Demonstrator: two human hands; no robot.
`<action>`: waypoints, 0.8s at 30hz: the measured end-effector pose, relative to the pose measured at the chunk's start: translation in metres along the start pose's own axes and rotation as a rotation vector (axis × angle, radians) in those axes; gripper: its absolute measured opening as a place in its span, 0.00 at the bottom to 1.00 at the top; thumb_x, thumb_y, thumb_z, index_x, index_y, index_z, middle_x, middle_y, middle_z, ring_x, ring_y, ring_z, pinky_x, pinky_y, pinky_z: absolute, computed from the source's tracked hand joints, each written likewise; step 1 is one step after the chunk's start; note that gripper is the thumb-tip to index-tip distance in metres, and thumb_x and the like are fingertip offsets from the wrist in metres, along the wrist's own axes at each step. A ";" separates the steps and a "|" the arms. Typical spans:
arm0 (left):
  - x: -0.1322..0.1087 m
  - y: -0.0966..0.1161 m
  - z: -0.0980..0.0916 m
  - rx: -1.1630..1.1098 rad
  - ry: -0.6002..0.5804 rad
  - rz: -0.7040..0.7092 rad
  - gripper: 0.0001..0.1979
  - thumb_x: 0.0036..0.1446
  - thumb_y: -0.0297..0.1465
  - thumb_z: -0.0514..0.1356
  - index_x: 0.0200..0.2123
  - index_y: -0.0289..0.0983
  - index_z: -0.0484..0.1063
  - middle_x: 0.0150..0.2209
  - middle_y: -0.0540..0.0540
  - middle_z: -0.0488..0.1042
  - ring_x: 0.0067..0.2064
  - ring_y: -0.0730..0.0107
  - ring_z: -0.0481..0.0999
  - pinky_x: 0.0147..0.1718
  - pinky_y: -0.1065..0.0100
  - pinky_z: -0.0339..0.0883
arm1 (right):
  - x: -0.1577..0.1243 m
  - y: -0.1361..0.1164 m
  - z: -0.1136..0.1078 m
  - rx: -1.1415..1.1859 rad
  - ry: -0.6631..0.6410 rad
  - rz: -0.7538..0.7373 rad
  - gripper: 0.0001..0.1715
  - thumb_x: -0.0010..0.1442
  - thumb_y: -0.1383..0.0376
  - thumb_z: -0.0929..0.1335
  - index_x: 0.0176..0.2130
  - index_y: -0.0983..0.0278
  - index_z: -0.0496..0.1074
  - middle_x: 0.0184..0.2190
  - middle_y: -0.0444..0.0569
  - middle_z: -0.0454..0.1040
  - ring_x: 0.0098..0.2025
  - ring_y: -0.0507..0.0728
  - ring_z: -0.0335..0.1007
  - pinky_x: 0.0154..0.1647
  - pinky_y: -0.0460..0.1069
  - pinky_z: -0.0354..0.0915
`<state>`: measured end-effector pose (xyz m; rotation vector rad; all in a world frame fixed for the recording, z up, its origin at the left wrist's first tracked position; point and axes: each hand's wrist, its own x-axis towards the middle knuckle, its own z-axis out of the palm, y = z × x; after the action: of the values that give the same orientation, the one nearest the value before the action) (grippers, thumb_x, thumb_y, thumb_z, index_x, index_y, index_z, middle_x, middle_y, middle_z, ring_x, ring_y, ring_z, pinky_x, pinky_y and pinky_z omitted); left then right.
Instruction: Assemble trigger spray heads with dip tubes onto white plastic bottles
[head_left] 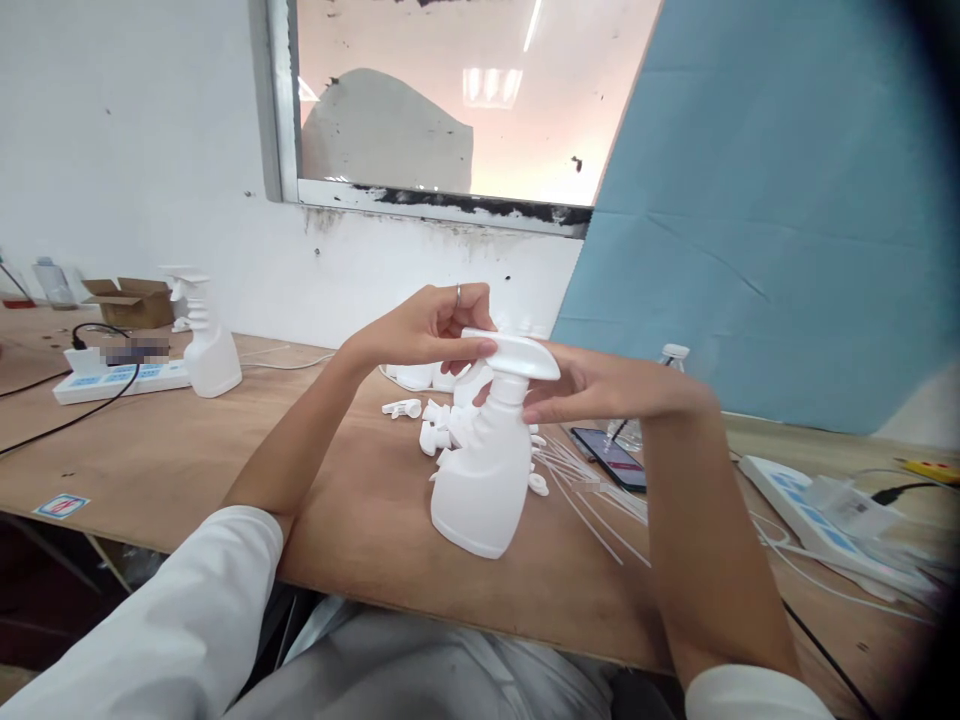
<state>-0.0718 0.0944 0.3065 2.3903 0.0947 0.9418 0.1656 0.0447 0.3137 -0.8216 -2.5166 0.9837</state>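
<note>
A white spray bottle [484,480] with its spray head [521,357] on top is tilted above the wooden table in front of me. My left hand [450,322], with a ring on one finger, pinches the front end of the spray head between thumb and fingers. Behind the bottle's neck, my right hand [581,385] grips it, thumb against the neck and some fingers hidden. Loose white trigger parts [435,425] lie on the table just behind the bottle. Thin white tubes [592,480] are spread to its right.
Another white spray bottle [214,345] stands at the left beside a power strip [124,380] and an open cardboard box [131,300]. To the right are a phone [611,457], a clear bottle [675,355] and a second power strip [817,520] with cables. A wall with a window rises behind.
</note>
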 end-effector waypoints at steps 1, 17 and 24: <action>0.000 0.000 0.000 -0.005 0.000 -0.003 0.19 0.52 0.42 0.67 0.32 0.34 0.64 0.26 0.48 0.73 0.22 0.78 0.71 0.20 0.75 0.63 | 0.002 0.004 -0.002 0.032 -0.063 -0.011 0.35 0.57 0.60 0.71 0.61 0.61 0.60 0.51 0.52 0.72 0.49 0.58 0.71 0.47 0.51 0.70; 0.000 -0.003 0.000 0.017 0.011 -0.018 0.21 0.49 0.42 0.68 0.31 0.35 0.62 0.27 0.48 0.72 0.24 0.78 0.70 0.21 0.75 0.62 | 0.031 0.037 -0.004 0.256 -0.200 -0.105 0.22 0.47 0.62 0.76 0.41 0.69 0.72 0.34 0.53 0.79 0.42 0.60 0.75 0.43 0.53 0.71; 0.001 -0.003 -0.002 0.032 -0.013 0.003 0.20 0.51 0.41 0.68 0.31 0.35 0.61 0.26 0.49 0.71 0.23 0.79 0.69 0.21 0.75 0.60 | 0.030 0.031 -0.003 0.226 -0.145 -0.111 0.25 0.45 0.63 0.77 0.42 0.69 0.71 0.37 0.56 0.79 0.44 0.62 0.75 0.39 0.54 0.72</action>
<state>-0.0720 0.0986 0.3067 2.4264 0.1017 0.9322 0.1555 0.0830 0.2965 -0.5558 -2.4771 1.3012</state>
